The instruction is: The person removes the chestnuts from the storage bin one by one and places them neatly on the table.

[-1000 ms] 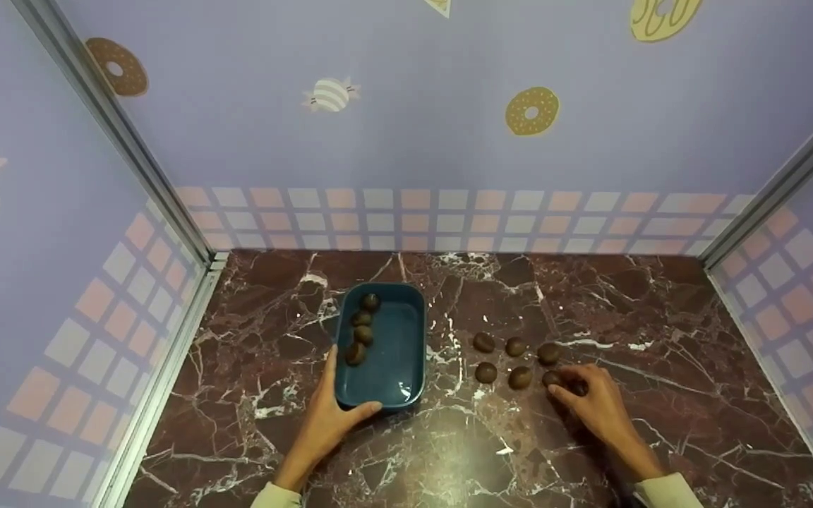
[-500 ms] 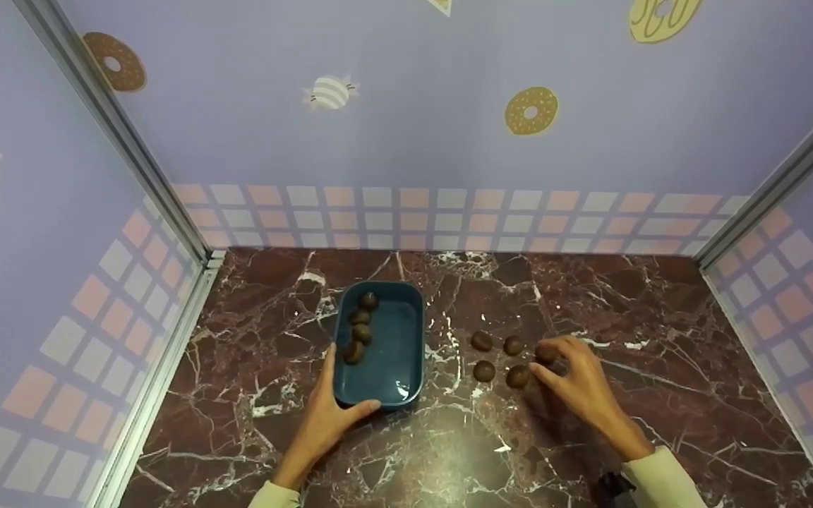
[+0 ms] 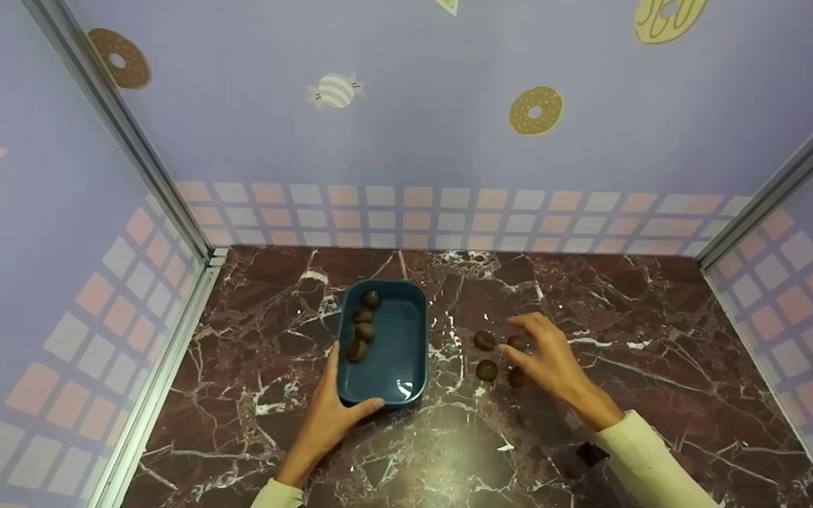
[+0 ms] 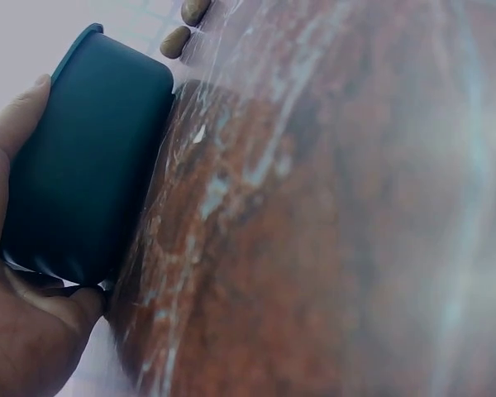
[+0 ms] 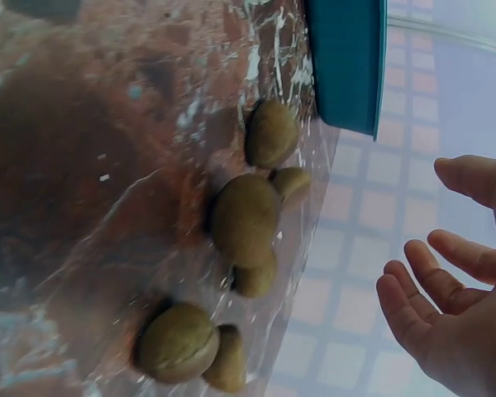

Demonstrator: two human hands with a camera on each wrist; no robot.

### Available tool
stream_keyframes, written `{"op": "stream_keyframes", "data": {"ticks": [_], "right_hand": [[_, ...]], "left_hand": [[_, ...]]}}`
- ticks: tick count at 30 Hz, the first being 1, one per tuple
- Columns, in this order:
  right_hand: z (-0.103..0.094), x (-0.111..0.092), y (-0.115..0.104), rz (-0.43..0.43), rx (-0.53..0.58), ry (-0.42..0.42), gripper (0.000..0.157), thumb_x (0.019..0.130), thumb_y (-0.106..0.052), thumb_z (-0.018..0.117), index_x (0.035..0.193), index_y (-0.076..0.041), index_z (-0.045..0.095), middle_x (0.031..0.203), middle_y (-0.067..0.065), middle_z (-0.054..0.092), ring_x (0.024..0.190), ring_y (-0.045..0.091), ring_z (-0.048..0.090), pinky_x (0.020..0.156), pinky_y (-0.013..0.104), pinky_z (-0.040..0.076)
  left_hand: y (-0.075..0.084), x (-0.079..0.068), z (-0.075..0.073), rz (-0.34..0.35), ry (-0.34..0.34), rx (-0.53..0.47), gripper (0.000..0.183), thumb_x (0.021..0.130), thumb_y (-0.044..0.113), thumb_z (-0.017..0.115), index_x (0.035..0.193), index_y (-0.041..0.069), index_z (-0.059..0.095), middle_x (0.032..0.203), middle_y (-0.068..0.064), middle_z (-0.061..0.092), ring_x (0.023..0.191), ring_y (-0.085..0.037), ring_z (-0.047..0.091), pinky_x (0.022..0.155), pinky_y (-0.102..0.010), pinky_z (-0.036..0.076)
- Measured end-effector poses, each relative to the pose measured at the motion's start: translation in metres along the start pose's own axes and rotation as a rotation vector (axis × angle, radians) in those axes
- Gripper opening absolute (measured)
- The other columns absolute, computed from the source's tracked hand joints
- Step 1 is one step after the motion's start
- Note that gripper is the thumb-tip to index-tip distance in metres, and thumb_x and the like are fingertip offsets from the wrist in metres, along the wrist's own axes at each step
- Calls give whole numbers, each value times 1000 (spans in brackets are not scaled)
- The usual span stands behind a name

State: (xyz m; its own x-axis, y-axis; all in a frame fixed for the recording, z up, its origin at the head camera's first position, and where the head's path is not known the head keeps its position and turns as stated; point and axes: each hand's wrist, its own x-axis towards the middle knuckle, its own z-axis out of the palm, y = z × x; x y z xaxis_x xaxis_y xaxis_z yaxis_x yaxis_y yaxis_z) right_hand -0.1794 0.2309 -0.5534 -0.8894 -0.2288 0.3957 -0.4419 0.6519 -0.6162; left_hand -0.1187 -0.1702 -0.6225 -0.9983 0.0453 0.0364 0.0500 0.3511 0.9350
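The right hand [image 3: 547, 361] has a wide grip, holding nothing, over brown balls [image 5: 246, 220] on the desk [image 3: 272, 363]; the right wrist view shows six, the head view four. The left hand [image 3: 334, 413] grips the blue box [image 3: 396, 342], more balls [image 3: 364, 332] inside.

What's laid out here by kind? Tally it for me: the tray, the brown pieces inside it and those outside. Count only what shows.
Tray: 1
Brown pieces inside: 4
Brown pieces outside: 6
Total showing: 11
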Motion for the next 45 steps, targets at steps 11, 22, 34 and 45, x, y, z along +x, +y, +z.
{"op": "stream_keyframes", "data": {"ticks": [11,22,34,45], "right_hand": [[23,19,-19,-69,40,-71,40,90,-8,93,124,2,76,120,16,73,109,34,72,95,52,60],[60,38,-46,-119,100,-190,43,92,-10,90,129,3,73,122,18,71,107,36,70,94,52,62],[95,63,-73,-183,49,-323,47,97,-20,87,136,2,71,134,17,68,124,34,66,107,51,56],[133,85,-85,-176,31,-425,47,97,-19,87,136,3,72,130,20,69,125,38,65,110,53,54]], "left_hand": [[-1,1,2,14,19,8,133,83,31,101,179,12,11,183,-22,13,166,-45,21,130,-67,24],[-3,1,2,17,30,14,133,82,31,101,179,11,12,182,-22,16,164,-46,25,128,-67,28],[-1,0,2,-10,16,4,131,85,33,99,179,15,11,182,-21,17,164,-46,26,127,-70,29],[-2,1,1,-12,6,-4,129,86,33,98,179,16,10,183,-20,14,164,-46,25,126,-70,29]]}}
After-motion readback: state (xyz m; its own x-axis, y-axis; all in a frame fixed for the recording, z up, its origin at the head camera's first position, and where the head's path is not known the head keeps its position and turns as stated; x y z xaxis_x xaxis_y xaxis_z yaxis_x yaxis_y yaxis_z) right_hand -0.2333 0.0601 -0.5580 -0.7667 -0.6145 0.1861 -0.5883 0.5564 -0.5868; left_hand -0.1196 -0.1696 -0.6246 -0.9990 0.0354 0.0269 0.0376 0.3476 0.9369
